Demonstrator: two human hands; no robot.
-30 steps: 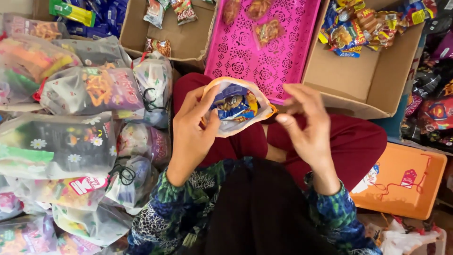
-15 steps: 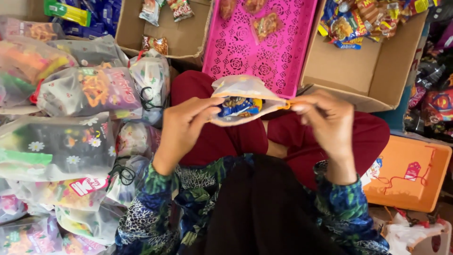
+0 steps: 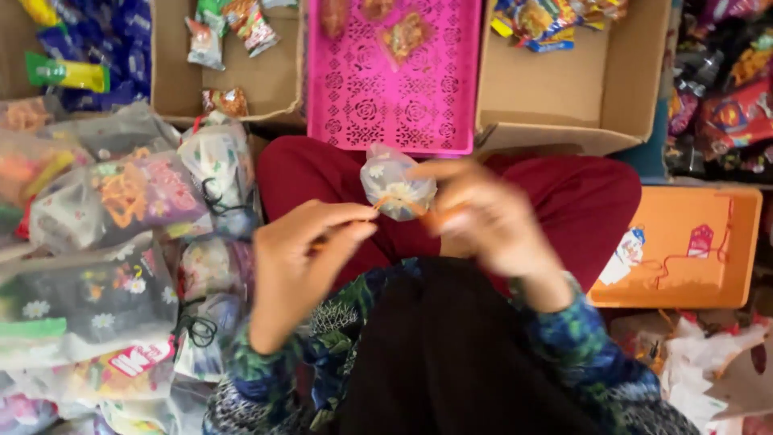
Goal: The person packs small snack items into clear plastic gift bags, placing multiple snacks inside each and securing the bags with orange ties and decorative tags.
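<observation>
Up over the lap, a small clear snack bag (image 3: pixel 396 184) with a daisy print hangs gathered at its neck, an orange tie (image 3: pixel 403 207) stretched taut across it so the mouth stays pinched. The right hand (image 3: pixel 491 217), blurred, grips bag and tie while the left hand (image 3: pixel 302 262) pinches the tie's other end. Finished bags (image 3: pixel 121 201) pile beside the left arm, and a pink tray (image 3: pixel 394 97) and cardboard boxes (image 3: pixel 572 97) of snacks sit just ahead, within reach.
</observation>
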